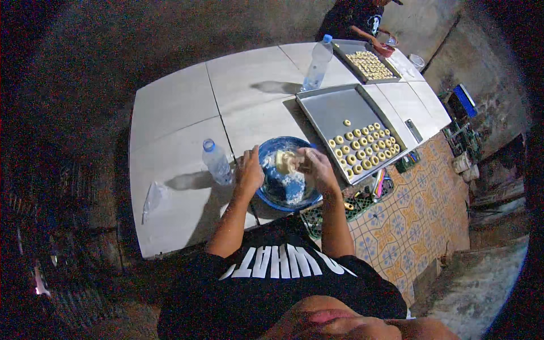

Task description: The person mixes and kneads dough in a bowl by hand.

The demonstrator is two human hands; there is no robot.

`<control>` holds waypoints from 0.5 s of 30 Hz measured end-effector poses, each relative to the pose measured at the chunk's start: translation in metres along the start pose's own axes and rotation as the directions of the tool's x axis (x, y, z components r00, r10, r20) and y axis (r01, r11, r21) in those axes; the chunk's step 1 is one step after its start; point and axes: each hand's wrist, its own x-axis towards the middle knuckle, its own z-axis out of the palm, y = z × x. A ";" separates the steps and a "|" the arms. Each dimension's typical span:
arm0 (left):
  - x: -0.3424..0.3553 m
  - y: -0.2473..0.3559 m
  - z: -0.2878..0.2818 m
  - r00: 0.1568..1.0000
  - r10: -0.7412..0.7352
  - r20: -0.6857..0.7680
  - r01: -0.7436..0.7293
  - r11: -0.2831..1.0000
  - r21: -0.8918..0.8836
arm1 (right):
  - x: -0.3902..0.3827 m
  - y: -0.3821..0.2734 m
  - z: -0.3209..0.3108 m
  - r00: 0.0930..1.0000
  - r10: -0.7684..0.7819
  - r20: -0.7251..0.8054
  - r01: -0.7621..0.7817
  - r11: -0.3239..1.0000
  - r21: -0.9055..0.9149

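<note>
A round blue bowl (pixel 262 195) stands at the table's near edge, with white flour spread over its inside. Against the bowl's left rim rests my left hand (pixel 250 170), fingers curled over the edge. A pale lump of dough (pixel 285 161) lies toward the bowl's far side. My right hand (pixel 318 168), dusted with flour, reaches in over the right rim and its bent fingers close on the dough. How much dough sits between those fingers is partly hidden. Just right of the bowl, a metal tray (pixel 334 105) carries many small ring-shaped dough pieces (pixel 365 148) in rows at its near end.
Clear plastic bottles with blue caps stand left of the bowl (pixel 216 161) and behind the tray (pixel 317 63). A plastic bag (pixel 152 201) lies at far left. Another person (pixel 362 22) works by a second filled tray (pixel 371 63). A green crate (pixel 345 212) sits below the table edge.
</note>
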 end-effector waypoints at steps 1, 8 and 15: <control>0.005 -0.002 0.001 0.999 0.026 -0.020 -0.028 0.996 -0.084 | 0.001 0.001 -0.003 1.000 -0.003 0.028 0.005 0.997 -0.077; 0.041 -0.017 0.026 0.998 -0.015 0.064 0.041 0.903 -0.428 | 0.012 0.075 0.030 0.959 -0.198 0.202 0.211 0.022 -0.977; 0.031 -0.029 0.048 0.998 0.020 -0.052 -0.042 0.884 -0.465 | 0.059 0.116 0.043 0.953 -0.248 0.174 0.164 -0.060 -0.985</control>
